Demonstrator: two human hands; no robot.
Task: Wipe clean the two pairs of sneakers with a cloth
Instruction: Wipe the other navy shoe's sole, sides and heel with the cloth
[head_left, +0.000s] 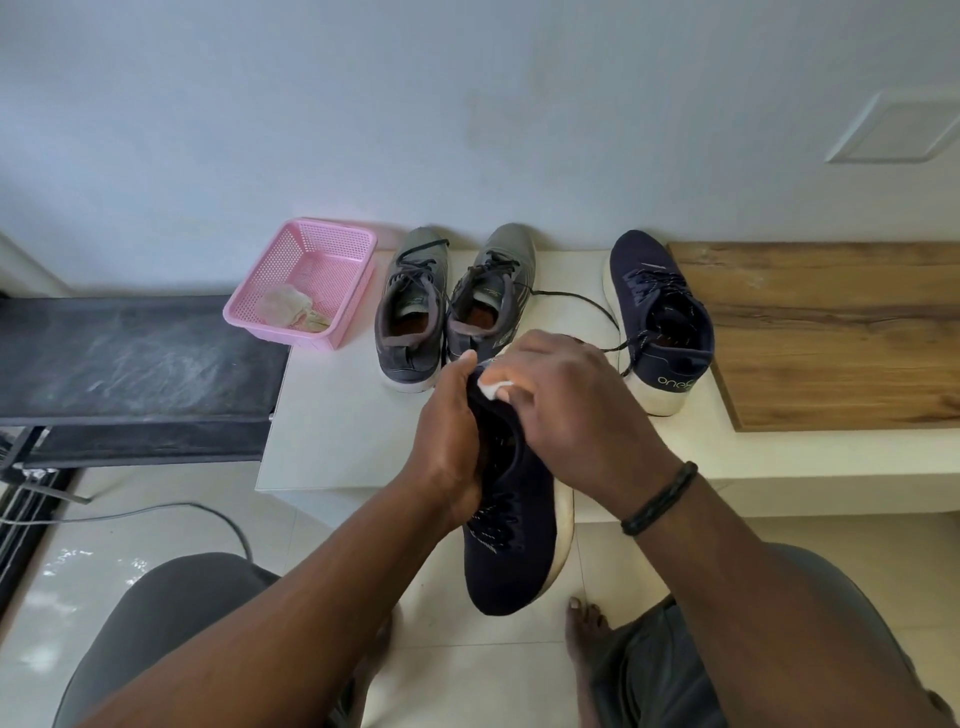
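So my right hand (563, 400) has a small white cloth (493, 388) pinched in its curled fingers, pressed against the heel collar of a navy sneaker (511, 525). My left hand (449, 441) is wrapped round the other side of that shoe near the opening, thumb up by the heel, holding it off the floor with the toe pointing down toward my feet. So both hands are clamped on something, neither one free

Moving out from there: the matching navy sneaker (660, 317) sits on the white ledge (332, 415) just to the right, laces trailing loose across the surface. The grey pair (452, 301) stands side by side further back against the wall. Left of them is a pink basket (304, 280) with what looks like another crumpled rag in it, and a wooden board (831, 332) lies off to the right

Progress-wise, honestly hard to call. I'm mid-wipe on one navy shoe, up at the heel end. Can't tell from looking whether the other three have been cleaned or not, nothing on them says either way. My guess is three shoes left, at worst
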